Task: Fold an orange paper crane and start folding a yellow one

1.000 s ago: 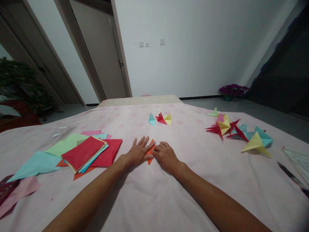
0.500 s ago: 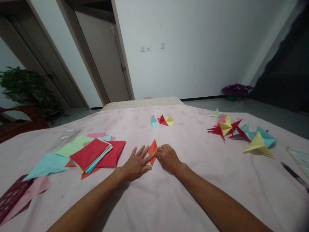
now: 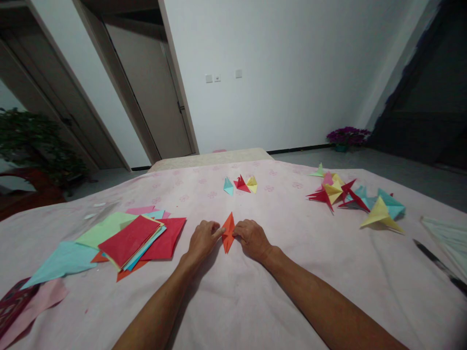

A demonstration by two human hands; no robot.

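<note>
A narrow diamond of folded orange paper (image 3: 228, 234) lies on the pink tablecloth between my hands, its points facing toward and away from me. My left hand (image 3: 205, 239) has its fingers curled, with the thumb and fingertips at the paper's left edge. On the opposite edge, my right hand (image 3: 252, 237) is closed, pinching the paper's side. Beyond them stand a small blue folded piece (image 3: 228, 186), a red paper crane (image 3: 241, 183) and a yellow folded piece (image 3: 252, 184).
At the left lies a stack of coloured paper sheets (image 3: 131, 240), beside a light blue sheet (image 3: 65, 262) and a pink sheet (image 3: 36, 304). Several folded paper cranes (image 3: 333, 192) are heaped at the right, near a dark knife-like tool (image 3: 434, 257).
My left hand has gone from lying flat with spread fingers across the orange paper to curled fingers at its left edge. My right hand keeps its hold. The view has shifted slightly.
</note>
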